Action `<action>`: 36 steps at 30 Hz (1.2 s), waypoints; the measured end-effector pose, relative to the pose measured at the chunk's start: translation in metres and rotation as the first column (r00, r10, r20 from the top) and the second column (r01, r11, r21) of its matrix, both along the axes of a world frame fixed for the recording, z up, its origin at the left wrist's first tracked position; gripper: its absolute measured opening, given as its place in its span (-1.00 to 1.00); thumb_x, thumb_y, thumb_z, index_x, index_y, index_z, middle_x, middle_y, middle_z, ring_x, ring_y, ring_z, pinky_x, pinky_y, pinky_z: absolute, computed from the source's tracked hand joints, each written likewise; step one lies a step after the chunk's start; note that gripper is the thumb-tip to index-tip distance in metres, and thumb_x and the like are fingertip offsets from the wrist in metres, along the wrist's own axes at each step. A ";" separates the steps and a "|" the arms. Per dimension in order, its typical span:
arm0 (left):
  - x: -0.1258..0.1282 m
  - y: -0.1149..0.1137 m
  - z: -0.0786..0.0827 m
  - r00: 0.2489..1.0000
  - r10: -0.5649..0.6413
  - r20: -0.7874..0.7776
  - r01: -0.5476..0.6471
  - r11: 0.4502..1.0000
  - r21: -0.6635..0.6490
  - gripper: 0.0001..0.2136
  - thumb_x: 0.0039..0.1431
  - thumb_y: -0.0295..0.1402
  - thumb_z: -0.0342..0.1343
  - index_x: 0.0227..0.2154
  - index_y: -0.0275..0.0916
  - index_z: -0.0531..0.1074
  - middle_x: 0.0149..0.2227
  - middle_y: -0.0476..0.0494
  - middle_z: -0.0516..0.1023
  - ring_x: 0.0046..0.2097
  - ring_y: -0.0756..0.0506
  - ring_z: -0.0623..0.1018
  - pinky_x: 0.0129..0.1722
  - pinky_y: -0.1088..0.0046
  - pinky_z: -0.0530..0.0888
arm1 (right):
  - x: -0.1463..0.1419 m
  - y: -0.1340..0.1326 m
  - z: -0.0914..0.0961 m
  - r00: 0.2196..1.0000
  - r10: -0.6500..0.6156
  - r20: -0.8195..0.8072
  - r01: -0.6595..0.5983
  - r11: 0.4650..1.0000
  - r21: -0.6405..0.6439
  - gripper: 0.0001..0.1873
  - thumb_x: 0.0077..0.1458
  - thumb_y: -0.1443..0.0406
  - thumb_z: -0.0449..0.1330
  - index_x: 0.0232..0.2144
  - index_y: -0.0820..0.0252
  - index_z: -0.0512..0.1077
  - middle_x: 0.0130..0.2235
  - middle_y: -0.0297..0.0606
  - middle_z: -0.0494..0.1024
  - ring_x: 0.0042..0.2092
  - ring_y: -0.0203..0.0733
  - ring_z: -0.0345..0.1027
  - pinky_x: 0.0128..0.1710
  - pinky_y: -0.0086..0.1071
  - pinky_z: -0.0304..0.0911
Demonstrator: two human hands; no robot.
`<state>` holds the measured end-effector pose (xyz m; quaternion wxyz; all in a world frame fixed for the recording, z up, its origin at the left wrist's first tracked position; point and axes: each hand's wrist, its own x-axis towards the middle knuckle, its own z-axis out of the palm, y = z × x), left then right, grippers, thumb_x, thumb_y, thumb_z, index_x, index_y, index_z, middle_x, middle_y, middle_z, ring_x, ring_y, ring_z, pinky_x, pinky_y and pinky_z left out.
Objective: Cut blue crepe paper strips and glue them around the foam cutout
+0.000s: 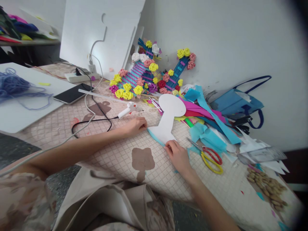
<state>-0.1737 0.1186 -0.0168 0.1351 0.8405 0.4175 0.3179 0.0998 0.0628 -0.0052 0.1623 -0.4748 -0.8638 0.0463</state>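
A white paper cutout [168, 120] with a rounded top, narrow neck and flared base is in front of me. Along its lower edge runs a strip of light-blue crepe paper [156, 137]. My left hand [135, 126] is closed at the left corner of that base, fingertips pinching the edge. At the right corner, my right hand [177, 155] pinches the edge between thumb and fingers. A white hot glue gun [126, 110] lies just beyond my left hand. Scissors [209, 157] with red and yellow handles rest to the right of my right hand.
Flower-covered crafts [134, 80] lean against the wall. Crepe paper pieces [207, 136] and a blue bag [238, 101] are at the right, peanuts [267, 187] nearer. At left are a phone [72, 93], a power strip [77, 76], cables and a white board [31, 109] with blue yarn.
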 end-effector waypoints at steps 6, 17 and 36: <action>0.001 0.000 0.001 0.999 0.021 -0.024 -0.021 1.000 -0.014 -0.93 0.10 -0.52 0.03 -0.42 -0.29 0.39 -0.35 -0.11 0.45 -0.28 -0.05 0.45 -0.27 0.45 0.37 | 0.001 0.000 0.002 0.999 0.029 0.033 -0.028 1.000 -0.012 -0.89 0.21 0.30 0.02 -0.35 0.11 0.32 -0.31 -0.31 0.46 -0.33 -0.22 0.36 -0.38 -0.38 0.17; 0.004 -0.002 0.004 0.998 0.031 -0.045 -0.033 0.999 -0.029 -0.93 0.09 -0.52 0.03 -0.43 -0.29 0.39 -0.34 -0.13 0.46 -0.28 -0.06 0.44 -0.25 0.44 0.36 | 0.004 0.006 -0.002 0.999 -0.049 0.000 0.049 0.999 0.009 -0.80 0.15 0.31 0.06 -0.14 0.13 0.30 -0.31 -0.26 0.50 -0.32 -0.15 0.39 -0.37 -0.33 0.21; 0.005 -0.002 0.004 0.997 0.055 -0.045 -0.056 0.998 -0.023 -0.91 0.01 -0.53 0.03 -0.39 -0.29 0.38 -0.34 -0.13 0.47 -0.30 -0.06 0.45 -0.30 0.44 0.38 | 0.008 0.010 0.002 0.998 -0.055 0.027 0.054 0.998 0.039 -0.89 0.12 0.33 0.11 -0.24 0.14 0.31 -0.24 -0.24 0.46 -0.28 -0.17 0.38 -0.38 -0.35 0.20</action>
